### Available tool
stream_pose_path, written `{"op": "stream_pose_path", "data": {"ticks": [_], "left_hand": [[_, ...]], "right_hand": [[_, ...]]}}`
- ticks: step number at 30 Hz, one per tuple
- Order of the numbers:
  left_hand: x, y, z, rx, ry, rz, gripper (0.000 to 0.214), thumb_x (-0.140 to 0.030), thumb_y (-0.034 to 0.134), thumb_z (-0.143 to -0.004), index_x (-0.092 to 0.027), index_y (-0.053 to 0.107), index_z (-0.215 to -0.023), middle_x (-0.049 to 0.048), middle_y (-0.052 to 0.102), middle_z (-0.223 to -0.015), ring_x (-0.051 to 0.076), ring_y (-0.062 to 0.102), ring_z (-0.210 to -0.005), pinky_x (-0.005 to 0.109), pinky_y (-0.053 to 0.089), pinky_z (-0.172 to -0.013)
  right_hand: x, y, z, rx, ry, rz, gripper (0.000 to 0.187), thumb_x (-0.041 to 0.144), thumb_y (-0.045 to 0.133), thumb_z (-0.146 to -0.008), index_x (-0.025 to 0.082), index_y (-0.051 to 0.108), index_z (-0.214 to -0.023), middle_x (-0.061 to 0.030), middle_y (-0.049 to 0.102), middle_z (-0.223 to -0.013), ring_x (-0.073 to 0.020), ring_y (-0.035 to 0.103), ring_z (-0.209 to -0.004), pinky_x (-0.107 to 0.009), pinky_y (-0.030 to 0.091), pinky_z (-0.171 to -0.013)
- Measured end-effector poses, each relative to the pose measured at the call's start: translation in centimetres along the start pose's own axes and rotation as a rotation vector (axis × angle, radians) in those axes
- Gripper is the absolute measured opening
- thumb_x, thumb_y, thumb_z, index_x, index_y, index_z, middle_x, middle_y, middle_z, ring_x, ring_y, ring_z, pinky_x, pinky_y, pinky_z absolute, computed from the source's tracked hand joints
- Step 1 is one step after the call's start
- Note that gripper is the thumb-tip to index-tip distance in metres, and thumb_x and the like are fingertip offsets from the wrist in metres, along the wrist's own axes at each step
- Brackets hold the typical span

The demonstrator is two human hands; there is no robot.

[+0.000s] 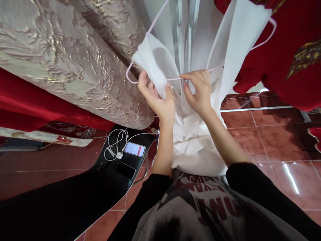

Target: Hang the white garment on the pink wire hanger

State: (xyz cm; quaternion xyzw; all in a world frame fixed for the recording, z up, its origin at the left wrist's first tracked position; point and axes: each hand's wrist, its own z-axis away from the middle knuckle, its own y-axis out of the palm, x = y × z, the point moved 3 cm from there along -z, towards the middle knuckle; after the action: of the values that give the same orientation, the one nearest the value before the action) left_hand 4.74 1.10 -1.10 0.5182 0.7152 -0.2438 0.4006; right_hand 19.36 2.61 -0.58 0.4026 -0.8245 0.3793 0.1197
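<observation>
A white garment (pixel 195 134) hangs over a thin pale pink wire hanger (pixel 155 23) in front of me and drops to my waist. My left hand (pixel 157 98) is closed, pinching a fold of the white cloth at the hanger's lower bar. My right hand (pixel 199 90) is closed too, fingers pinched on the hanger's bar and the cloth beside it. Both forearms are bare, with black sleeves pushed up.
A gold and silver brocade cloth (pixel 75 60) hangs at the left, red garments (pixel 288 57) at the right. A black chair (pixel 75 201) below left holds a lit phone (pixel 134 149), a dark phone (pixel 125 170) and white earphones (pixel 116 144). The floor (pixel 276 134) is glossy red tile.
</observation>
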Motion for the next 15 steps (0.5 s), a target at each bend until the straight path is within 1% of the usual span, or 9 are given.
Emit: {"op": "stream_pose_path", "data": {"ticks": [2, 3, 5, 7, 10, 11, 13, 15], "left_hand": [[-0.7, 0.6, 0.7, -0.096, 0.048, 0.062, 0.065, -0.035, 0.066, -0.095, -0.026, 0.026, -0.146, 0.0146, 0.041, -0.148, 0.029, 0.042, -0.142, 0.045, 0.040, -0.116], [-1.1, 0.9, 0.9, -0.114, 0.057, 0.088, 0.061, -0.036, 0.065, -0.096, -0.025, 0.028, -0.144, 0.0144, 0.046, -0.143, 0.028, 0.046, -0.139, 0.045, 0.041, -0.115], [-1.9, 1.1, 1.0, -0.097, 0.032, 0.114, 0.058, -0.039, 0.063, -0.098, -0.024, 0.029, -0.143, 0.0131, 0.051, -0.136, 0.028, 0.050, -0.136, 0.045, 0.043, -0.113], [-2.5, 0.9, 0.9, -0.087, -0.005, 0.127, 0.062, -0.041, 0.063, -0.098, -0.026, 0.026, -0.145, 0.0123, 0.050, -0.138, 0.029, 0.049, -0.137, 0.045, 0.044, -0.113], [-3.1, 0.4, 0.3, -0.055, -0.058, 0.119, 0.072, -0.040, 0.069, -0.096, -0.031, 0.019, -0.148, 0.0119, 0.043, -0.148, 0.029, 0.041, -0.144, 0.046, 0.042, -0.115], [-3.2, 0.3, 0.1, -0.052, -0.064, 0.111, 0.072, -0.037, 0.071, -0.095, -0.030, 0.020, -0.146, 0.0119, 0.040, -0.151, 0.028, 0.039, -0.145, 0.045, 0.041, -0.116], [-3.6, 0.1, -0.6, -0.060, -0.055, 0.120, 0.066, -0.026, 0.073, -0.093, -0.026, 0.027, -0.140, 0.0132, 0.038, -0.154, 0.026, 0.040, -0.145, 0.042, 0.040, -0.118], [-4.3, -0.1, -1.3, -0.079, -0.067, 0.173, 0.055, -0.009, 0.070, -0.091, -0.021, 0.034, -0.130, 0.0137, 0.042, -0.151, 0.024, 0.048, -0.138, 0.040, 0.042, -0.117]], "right_hand": [[0.6, -0.3, 0.4, -0.060, -0.013, 0.009, 0.039, 0.053, 0.032, -0.101, 0.033, 0.063, -0.112, -0.0009, 0.067, -0.105, -0.0188, 0.053, -0.101, -0.044, 0.041, -0.102], [0.8, -0.4, 0.6, -0.083, -0.016, 0.008, 0.038, 0.051, 0.031, -0.101, 0.033, 0.064, -0.109, -0.0010, 0.067, -0.103, -0.0185, 0.054, -0.100, -0.044, 0.042, -0.101], [1.1, -0.6, 0.7, -0.108, -0.007, -0.003, 0.038, 0.050, 0.032, -0.102, 0.032, 0.065, -0.106, -0.0010, 0.067, -0.100, -0.0178, 0.055, -0.098, -0.044, 0.044, -0.100], [1.4, -0.6, 0.7, -0.115, -0.007, -0.008, 0.037, 0.051, 0.035, -0.102, 0.030, 0.066, -0.105, -0.0011, 0.068, -0.100, -0.0168, 0.056, -0.097, -0.045, 0.045, -0.101], [1.5, -0.6, 0.6, -0.135, -0.043, -0.009, 0.034, 0.048, 0.039, -0.102, 0.027, 0.066, -0.103, -0.0009, 0.068, -0.099, -0.0152, 0.057, -0.095, -0.043, 0.045, -0.097], [1.5, -0.6, 0.6, -0.144, -0.051, -0.015, 0.033, 0.048, 0.041, -0.102, 0.027, 0.066, -0.103, -0.0007, 0.068, -0.098, -0.0149, 0.056, -0.094, -0.043, 0.045, -0.096], [1.4, -0.6, 0.5, -0.155, -0.058, -0.029, 0.030, 0.047, 0.043, -0.102, 0.027, 0.065, -0.101, -0.0002, 0.068, -0.096, -0.0148, 0.056, -0.094, -0.042, 0.045, -0.096], [1.2, -0.6, 0.5, -0.158, -0.070, -0.026, 0.028, 0.046, 0.044, -0.101, 0.028, 0.065, -0.102, 0.0000, 0.067, -0.097, -0.0150, 0.056, -0.094, -0.041, 0.044, -0.096]]}}
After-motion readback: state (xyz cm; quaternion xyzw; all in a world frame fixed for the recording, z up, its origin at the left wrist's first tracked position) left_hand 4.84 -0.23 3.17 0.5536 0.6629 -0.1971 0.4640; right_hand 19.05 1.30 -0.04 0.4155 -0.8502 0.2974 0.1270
